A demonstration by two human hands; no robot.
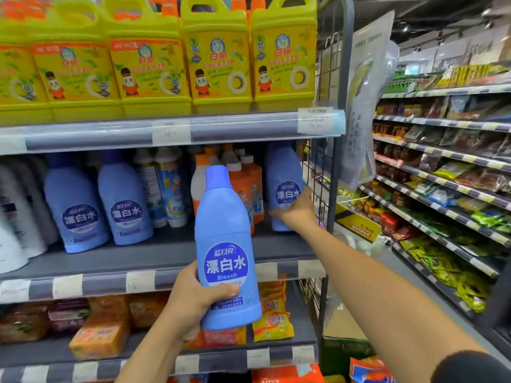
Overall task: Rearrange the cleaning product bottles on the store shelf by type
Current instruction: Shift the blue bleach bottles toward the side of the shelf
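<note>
My left hand (193, 299) grips a blue bleach bottle (225, 244) by its lower part and holds it upright in front of the middle shelf (154, 261). My right hand (297, 210) reaches to the shelf's right end and grips a second blue bleach bottle (284, 186) standing there. Two more blue bleach bottles (74, 205) (124, 203) stand on the left of the same shelf. Between them and my right hand stand white and light-blue bottles (168, 186) and several orange bottles (243, 186) with white caps.
Yellow detergent jugs (218, 59) fill the upper shelf. White bottles (16, 217) stand at the far left. Soap bars and packets (102, 327) lie on the lower shelf. A wire grid panel (318, 172) closes the shelf's right end. Snack shelves (442, 172) line the aisle to the right.
</note>
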